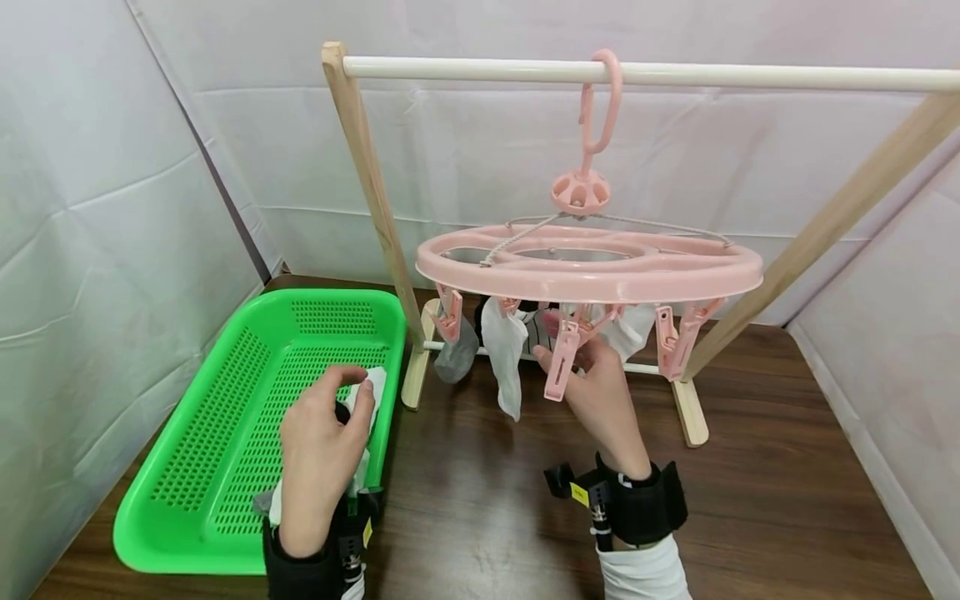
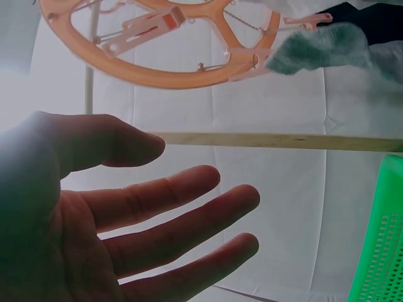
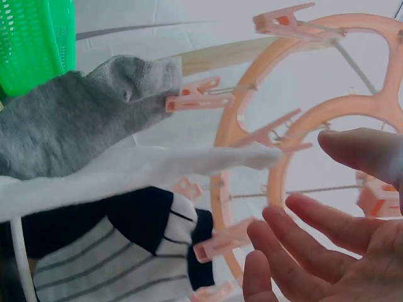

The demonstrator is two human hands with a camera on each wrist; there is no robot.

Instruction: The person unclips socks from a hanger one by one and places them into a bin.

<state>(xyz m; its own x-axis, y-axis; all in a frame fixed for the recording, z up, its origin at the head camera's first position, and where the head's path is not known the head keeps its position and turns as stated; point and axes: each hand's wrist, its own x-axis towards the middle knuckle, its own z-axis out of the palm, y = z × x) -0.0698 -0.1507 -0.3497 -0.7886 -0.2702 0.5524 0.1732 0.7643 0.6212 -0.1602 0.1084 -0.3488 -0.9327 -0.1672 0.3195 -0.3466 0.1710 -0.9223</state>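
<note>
A pink oval sock hanger (image 1: 592, 283) hangs by its hook. My right hand (image 1: 603, 408) is raised beneath its ring, close to a dangling clothes peg (image 1: 562, 362). In the right wrist view its fingers (image 3: 302, 258) are spread and hold nothing. A grey sock (image 3: 75, 119), a white sock (image 3: 138, 170) and a striped black-and-white sock (image 3: 113, 264) hang from the hanger. My left hand (image 1: 322, 450) hovers over the right side of the green basket (image 1: 195, 560), fingers loosely bent and holding nothing. White cloth (image 1: 375, 387) lies in the basket, partly hidden by this hand.
A wooden stand (image 1: 367, 167) carries the white rail (image 1: 465, 70) that the hanger's hook goes over. Its feet rest on the dark wooden table (image 1: 480, 517). Pale cloth walls (image 1: 270, 150) enclose the back and sides. More pegs (image 1: 678, 342) dangle at the hanger's right.
</note>
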